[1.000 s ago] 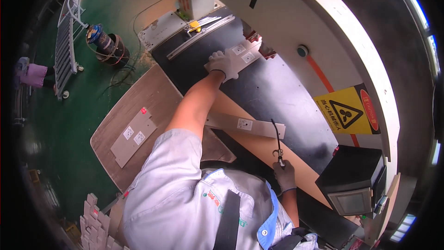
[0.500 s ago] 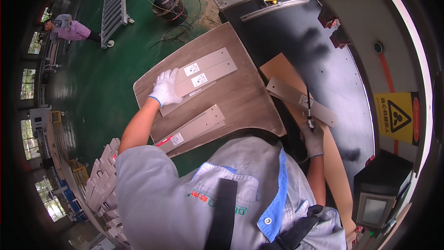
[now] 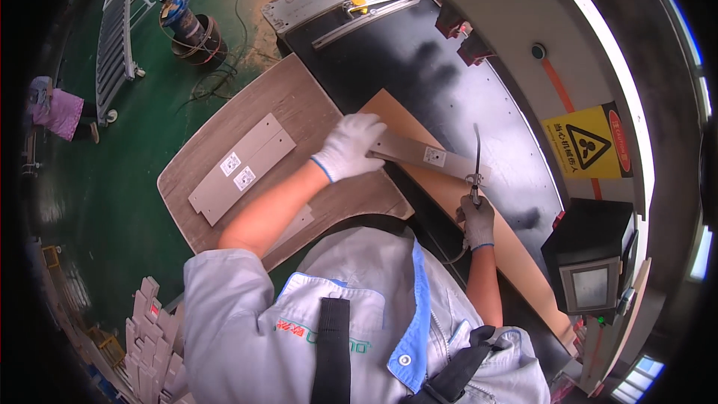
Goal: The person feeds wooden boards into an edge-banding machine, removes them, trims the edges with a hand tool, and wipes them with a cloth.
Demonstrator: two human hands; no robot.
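My left hand, in a white glove, has its fingers wrapped over the left end of a narrow taupe board with a small label, lying across a long tan board. My right hand, gloved, grips an air blow gun whose thin nozzle points up over the narrow board's right end. Left of my left hand, a curved wood-grain panel bears labelled taupe boards, with another lighter piece partly behind my left forearm.
A dark machine table with fence rail, under a white housing with warning sign, and boxed screen at right. At left: roller conveyor, drum with hoses, a person in pink, stacked boards low down.
My left hand went from a board at the table's far side to boards on the panel, then rightward onto the narrow board's end. My right hand keeps the blow gun. The view has shifted.
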